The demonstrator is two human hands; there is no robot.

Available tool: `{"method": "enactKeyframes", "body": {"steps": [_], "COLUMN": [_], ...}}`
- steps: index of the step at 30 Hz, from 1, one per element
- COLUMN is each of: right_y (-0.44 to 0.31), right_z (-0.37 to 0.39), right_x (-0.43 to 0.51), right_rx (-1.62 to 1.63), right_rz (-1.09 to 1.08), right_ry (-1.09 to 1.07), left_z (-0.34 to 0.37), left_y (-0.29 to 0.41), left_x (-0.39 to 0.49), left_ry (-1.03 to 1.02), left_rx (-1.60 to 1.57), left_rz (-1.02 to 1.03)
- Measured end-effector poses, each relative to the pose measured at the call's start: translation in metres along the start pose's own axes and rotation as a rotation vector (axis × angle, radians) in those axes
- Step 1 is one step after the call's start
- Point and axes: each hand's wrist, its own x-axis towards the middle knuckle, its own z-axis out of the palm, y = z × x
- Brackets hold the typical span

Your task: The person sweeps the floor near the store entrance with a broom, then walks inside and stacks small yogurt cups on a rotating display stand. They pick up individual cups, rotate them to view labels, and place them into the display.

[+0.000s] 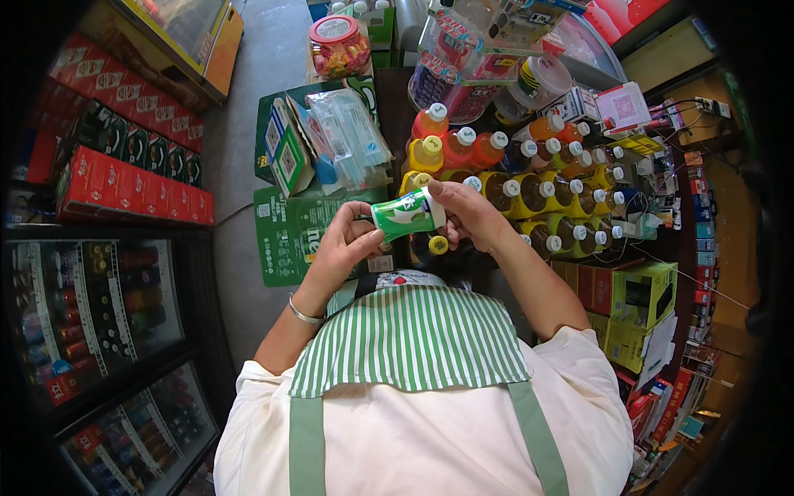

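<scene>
A small green plastic bottle with a white cap [406, 214], apparently a chewing-gum bottle, lies on its side in the air between both hands. Its base end rests in the fingers of my left hand [341, 242], thumb along the near side. At the capped end, my right hand [474, 211] grips with the thumb on top and fingers curled beneath. Just below the bottle, a yellow-capped drink bottle [438, 244] stands close to my right fingers. Under my left hand lies a flattened green carton [282, 239] bearing print.
Rows of capped drink bottles [546, 192] stand ahead and right. A red-lidded candy jar [340, 46], printed code stands [288, 155] and plastic-wrapped packets [350, 133] lie beyond the carton. Left are stacked red cartons [133, 186] and a glass-door drinks fridge [111, 297]. Yellow-green boxes [642, 297] sit right.
</scene>
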Motion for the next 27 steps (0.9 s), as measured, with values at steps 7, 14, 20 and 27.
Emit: {"method": "enactKeyframes", "body": {"steps": [7, 14, 20, 27], "right_y": [-0.01, -0.021, -0.021, -0.024], "right_z": [0.021, 0.022, 0.024, 0.036], "right_x": [-0.002, -0.003, 0.018, 0.032], "right_rx": [-0.072, -0.217, -0.223, -0.114], "right_rz": [-0.227, -0.15, -0.117, -0.172], "right_ry": [0.092, -0.017, -0.01, 0.027], "left_z": [-0.004, -0.012, -0.021, -0.03], "left_y": [-0.01, -0.01, -0.017, -0.013], "left_x": [0.005, 0.004, 0.008, 0.011], "left_ry": [-0.018, -0.002, -0.016, -0.059], "left_rx": [-0.344, -0.455, -0.498, -0.517], "left_rz": [-0.165, -0.284, -0.336, -0.404]}}
